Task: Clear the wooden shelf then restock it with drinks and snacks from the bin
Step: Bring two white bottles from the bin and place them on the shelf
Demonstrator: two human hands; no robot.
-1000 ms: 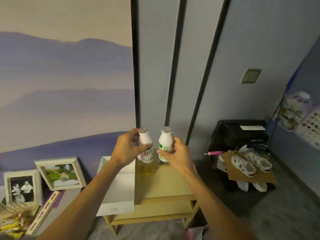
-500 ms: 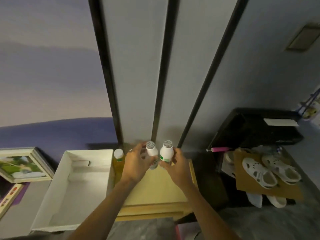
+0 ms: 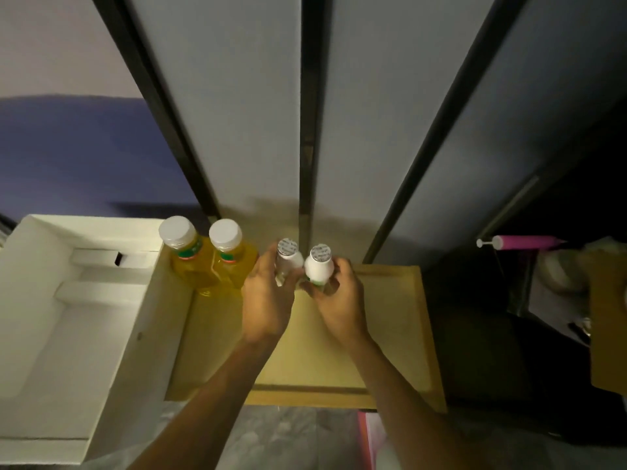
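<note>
**Spotter:** What have you got?

**Me:** My left grip (image 3: 268, 300) is curled round the left bottle (image 3: 288, 259) and my right grip (image 3: 339, 300) round the right bottle (image 3: 319, 268). Fingers wrap the bodies, caps stay free. Both bottles are upright, side by side over the shelf's (image 3: 390, 317) back middle. I can't tell whether they touch it.

**Spotter:** How do they handle?

**Me:** Light, stiff, smooth plastic, I'd judge, and narrow, so tippy. I'd hold them low on the body.

**Spotter:** And beyond?

**Me:** Two juice bottles (image 3: 232, 262) stand at the shelf's back left.
</note>
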